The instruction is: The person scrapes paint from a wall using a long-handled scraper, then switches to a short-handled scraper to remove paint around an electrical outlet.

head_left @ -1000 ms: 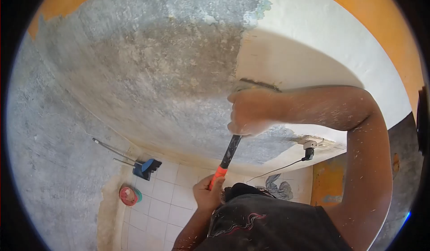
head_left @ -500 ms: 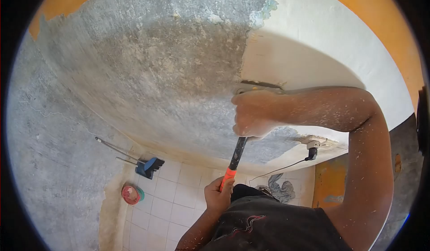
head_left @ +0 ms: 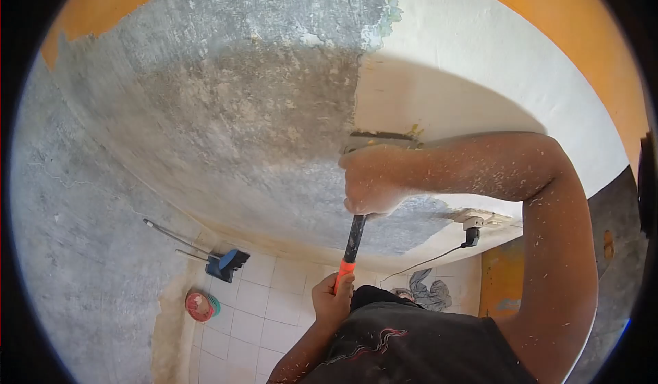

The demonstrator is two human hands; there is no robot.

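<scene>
My right hand is closed round the upper part of a long-handled scraper, just below its wide dark blade. The blade lies against the wall at the border between bare grey plaster and white paint. Lower down, my left hand grips the orange end of the black handle, close to my dark shirt. Flecks of debris cover my right arm. Small yellowish bits show at the right end of the blade.
A blue dustpan and brush stand on the white tiled floor, near a red basket. At the right, a black plug with a cord sits in a wall socket. A grey cloth lies below.
The blade and my right hand have moved slightly left and down in the view. More yellowish bits show beside the blade. My left hand has hardly moved.
</scene>
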